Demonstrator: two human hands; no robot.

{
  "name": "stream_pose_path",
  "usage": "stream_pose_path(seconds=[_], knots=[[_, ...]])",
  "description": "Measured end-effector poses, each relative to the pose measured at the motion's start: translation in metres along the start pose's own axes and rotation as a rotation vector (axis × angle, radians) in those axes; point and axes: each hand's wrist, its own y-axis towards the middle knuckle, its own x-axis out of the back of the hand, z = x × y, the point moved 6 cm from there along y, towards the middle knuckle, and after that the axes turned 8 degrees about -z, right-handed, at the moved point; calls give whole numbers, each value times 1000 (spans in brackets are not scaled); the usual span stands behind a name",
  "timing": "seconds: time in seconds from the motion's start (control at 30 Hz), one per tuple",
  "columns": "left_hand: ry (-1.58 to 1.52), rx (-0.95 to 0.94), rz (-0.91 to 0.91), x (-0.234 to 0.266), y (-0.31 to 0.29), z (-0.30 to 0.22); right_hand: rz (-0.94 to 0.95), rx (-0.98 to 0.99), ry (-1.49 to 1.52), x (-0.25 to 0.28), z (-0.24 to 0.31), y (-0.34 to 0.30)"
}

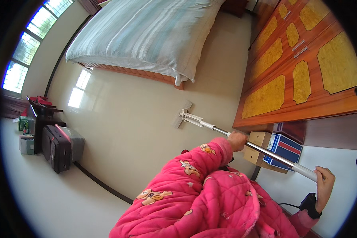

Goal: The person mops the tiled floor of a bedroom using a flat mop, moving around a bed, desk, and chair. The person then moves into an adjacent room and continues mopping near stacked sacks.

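Observation:
A flat mop with a metal pole (271, 156) slants across the right half of the head view. Its pale mop head (183, 114) rests on the floor, short of the bed's corner. My left hand (237, 141) is wrapped round the middle of the pole. At the pole's upper end, my right hand (324, 185) grips the white handle, with the thumb along it. A black band (311, 205) circles my right wrist. My pink quilted sleeve (182, 170) covers much of the lower middle.
A bed (142, 35) with a striped cover stands ahead. To the right is a wooden wardrobe (289, 79), with cardboard boxes (258, 147) and a blue box (282, 150) beside it. Along the left wall stand a dark suitcase (56, 148) and a grey bin (76, 143). Pale floor (127, 119) shines between.

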Motion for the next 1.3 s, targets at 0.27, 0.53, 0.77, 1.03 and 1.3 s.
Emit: stream_pose_path(seconds=[0.27, 0.53, 0.77, 1.03, 1.3], knots=[[-23, -116, -97, 2, 79, -27, 206, 386, -480, -21, 17, 48], [-177, -13, -92, -19, 118, -41, 205, 447, -346, -45, -60, 117], [-3, 274, 128, -31, 110, 27, 317, 431, -266, -124, -73, 91], [2, 180, -210, 6, 95, 24, 391, 562, -348, -173, -9, 94], [-48, 366, -437, 66, 60, 94, 375, 789, -260, -246, 76, 118]])
